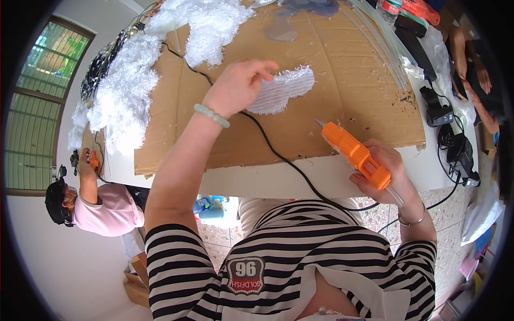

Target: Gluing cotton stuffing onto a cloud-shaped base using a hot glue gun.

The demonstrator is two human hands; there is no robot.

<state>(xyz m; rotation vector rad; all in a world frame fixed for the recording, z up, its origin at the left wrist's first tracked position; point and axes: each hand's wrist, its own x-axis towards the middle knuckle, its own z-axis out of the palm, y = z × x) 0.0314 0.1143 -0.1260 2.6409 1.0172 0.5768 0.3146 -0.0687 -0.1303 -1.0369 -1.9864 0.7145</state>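
Observation:
My right hand (pixel 383 163) is closed around an orange glue gun (pixel 350 150). Its metal nozzle points up and left over the cardboard, and a clear glue stick (pixel 395 196) sticks out of its rear. My left hand (pixel 241 85) is over the left end of a white fringed fabric piece (pixel 286 91), index finger stretched out and thumb apart from it. The fabric lies on the brown cardboard (pixel 348 101), partly covered by that hand. Whether the fingertips touch it is hard to tell.
White fluffy material (pixel 126 101) is heaped at the left and far left. A black cable (pixel 267 142) crosses the cardboard toward me. Clear glue sticks (pixel 380 45) and black power adapters (pixel 436 109) lie at the right. Another person (pixel 104 206) works at the left with an orange tool.

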